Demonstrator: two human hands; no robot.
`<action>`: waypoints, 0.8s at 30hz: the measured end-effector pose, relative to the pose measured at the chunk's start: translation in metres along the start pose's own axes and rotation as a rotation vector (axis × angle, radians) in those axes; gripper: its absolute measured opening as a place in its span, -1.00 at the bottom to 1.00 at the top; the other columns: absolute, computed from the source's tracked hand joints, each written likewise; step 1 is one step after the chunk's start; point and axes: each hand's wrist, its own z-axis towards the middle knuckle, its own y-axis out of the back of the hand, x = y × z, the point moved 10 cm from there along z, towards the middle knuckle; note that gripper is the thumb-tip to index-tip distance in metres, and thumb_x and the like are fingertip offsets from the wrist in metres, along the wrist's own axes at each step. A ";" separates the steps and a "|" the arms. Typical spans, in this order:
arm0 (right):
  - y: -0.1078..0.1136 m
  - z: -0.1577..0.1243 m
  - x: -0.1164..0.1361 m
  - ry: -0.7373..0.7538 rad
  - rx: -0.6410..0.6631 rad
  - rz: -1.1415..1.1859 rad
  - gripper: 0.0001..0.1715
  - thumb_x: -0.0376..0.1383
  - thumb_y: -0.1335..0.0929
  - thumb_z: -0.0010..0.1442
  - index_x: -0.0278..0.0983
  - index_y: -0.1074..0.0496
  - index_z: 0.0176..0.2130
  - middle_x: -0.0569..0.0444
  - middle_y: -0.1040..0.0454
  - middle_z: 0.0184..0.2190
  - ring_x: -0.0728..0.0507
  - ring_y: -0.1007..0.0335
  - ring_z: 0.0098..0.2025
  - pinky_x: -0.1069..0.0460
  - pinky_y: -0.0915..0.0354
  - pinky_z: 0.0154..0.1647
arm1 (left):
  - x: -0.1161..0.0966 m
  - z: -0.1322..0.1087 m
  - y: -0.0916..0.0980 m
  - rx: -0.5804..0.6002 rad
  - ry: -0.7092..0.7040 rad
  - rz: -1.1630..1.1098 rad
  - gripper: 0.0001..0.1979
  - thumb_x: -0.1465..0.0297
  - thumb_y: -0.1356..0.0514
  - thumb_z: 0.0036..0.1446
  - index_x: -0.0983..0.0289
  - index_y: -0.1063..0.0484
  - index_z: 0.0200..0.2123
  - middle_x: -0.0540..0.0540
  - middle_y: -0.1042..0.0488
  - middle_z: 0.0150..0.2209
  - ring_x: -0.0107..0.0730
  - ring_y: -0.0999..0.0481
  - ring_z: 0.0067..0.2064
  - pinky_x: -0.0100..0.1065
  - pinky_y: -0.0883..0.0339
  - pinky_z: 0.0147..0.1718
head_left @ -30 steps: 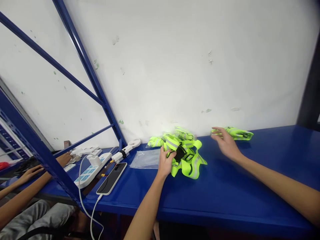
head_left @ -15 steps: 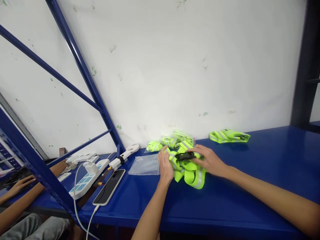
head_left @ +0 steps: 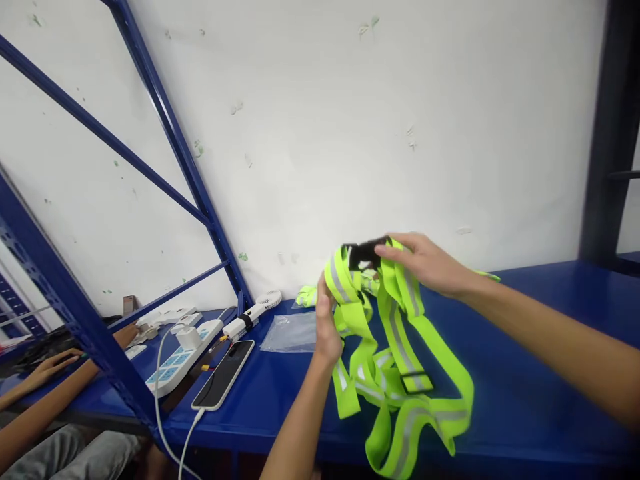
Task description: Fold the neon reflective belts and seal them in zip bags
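Observation:
Between my hands hangs a lime-yellow reflective strap harness (head_left: 405,347) with silver stripes, its loops drooping toward the blue table. My left hand (head_left: 328,327) is closed around the left bunch of straps. My right hand (head_left: 425,261) grips the right bunch near the top, thumb beside the black buckle (head_left: 365,253). A small black slider (head_left: 418,383) shows on one lower strap. Behind the harness and my left hand, another lime-yellow bundle (head_left: 306,295) lies by the wall, partly hidden. Part of a further bundle (head_left: 487,275) shows past my right wrist.
A clear plastic bag (head_left: 287,332) lies left of my left hand. Farther left are a charging phone (head_left: 223,375), a white handheld fan (head_left: 270,298) and a power strip (head_left: 173,370). A blue rack post (head_left: 90,333) stands there, with another person's hand (head_left: 53,369) beyond it.
Both hands have lifted the harness off the table. The gathered straps have dropped open into long hanging loops, and the buckle is higher. The view has shifted slightly.

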 end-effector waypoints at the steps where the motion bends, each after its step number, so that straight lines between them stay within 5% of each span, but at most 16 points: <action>1: 0.004 0.003 0.022 0.040 -0.039 -0.042 -0.59 -0.02 -0.36 0.18 -0.31 -0.52 -0.22 0.02 -0.55 -0.39 -0.15 -0.48 -0.37 -0.02 -0.37 -0.35 | -0.013 0.005 -0.003 0.004 -0.003 -0.087 -0.43 0.06 0.16 0.29 0.18 -0.14 0.25 0.11 -0.20 0.26 -0.14 -0.14 0.29 -0.11 -0.04 0.24; 5: 0.006 0.009 0.099 0.269 -0.176 -0.159 -0.66 -0.08 -0.38 0.19 -0.32 -0.48 -0.35 0.08 -0.47 -0.47 -0.06 -0.37 -0.45 0.04 -0.28 -0.43 | -0.061 0.027 -0.009 0.031 -0.004 -0.258 -0.39 -0.01 -0.01 0.18 0.16 -0.21 0.20 0.09 -0.33 0.18 -0.08 -0.20 0.27 -0.08 -0.10 0.22; 8: -0.011 0.021 0.109 0.345 -0.188 -0.053 -0.68 -0.08 -0.36 0.21 -0.30 -0.44 -0.35 0.13 -0.43 -0.49 -0.03 -0.33 -0.47 0.07 -0.24 -0.44 | -0.063 0.037 -0.030 0.150 0.115 -0.301 -0.36 0.04 -0.28 -0.03 0.21 -0.33 0.09 0.10 -0.44 0.07 -0.03 -0.34 0.17 -0.08 -0.19 0.17; 13: -0.010 0.053 0.035 0.250 -0.476 0.063 -0.65 -0.06 -0.27 0.24 -0.27 -0.41 -0.36 0.14 -0.43 -0.49 -0.08 -0.34 -0.41 0.04 -0.26 -0.34 | 0.015 0.002 -0.088 0.345 0.622 -0.484 -0.34 0.09 -0.37 -0.23 0.38 -0.41 -0.10 0.22 -0.54 -0.20 0.02 -0.54 -0.12 -0.01 -0.40 -0.06; 16: 0.010 0.056 -0.020 0.207 -0.615 -0.079 -0.65 -0.07 -0.27 0.23 -0.28 -0.44 -0.33 0.08 -0.47 -0.43 -0.16 -0.38 -0.31 -0.03 -0.29 -0.20 | 0.063 -0.032 -0.091 0.287 0.804 -0.490 -0.48 0.21 -0.36 -0.20 0.37 -0.41 -0.16 0.15 -0.52 -0.35 -0.17 -0.55 -0.36 -0.08 -0.46 -0.22; 20: 0.022 0.040 -0.067 0.359 -0.351 -0.408 -0.72 -0.21 -0.29 0.22 -0.23 -0.51 -0.13 -0.05 -0.45 -0.17 -0.23 -0.40 -0.08 -0.13 -0.27 0.02 | 0.104 -0.062 -0.064 0.246 0.918 -0.395 -0.68 0.25 -0.34 -0.13 0.32 -0.36 -0.39 -0.07 -0.30 -0.59 -0.56 -0.29 -0.63 -0.32 -0.39 -0.43; 24: 0.026 0.005 -0.115 0.352 -0.109 -0.577 -0.62 -0.31 -0.20 0.29 -0.15 -0.48 0.00 -0.11 -0.24 0.07 -0.16 -0.43 -0.11 -0.12 -0.35 -0.03 | 0.111 -0.049 -0.036 0.242 0.772 -0.396 -0.63 0.21 -0.37 -0.15 0.29 -0.28 -0.43 -0.18 -0.14 -0.63 -0.69 -0.09 -0.68 -0.39 -0.32 -0.51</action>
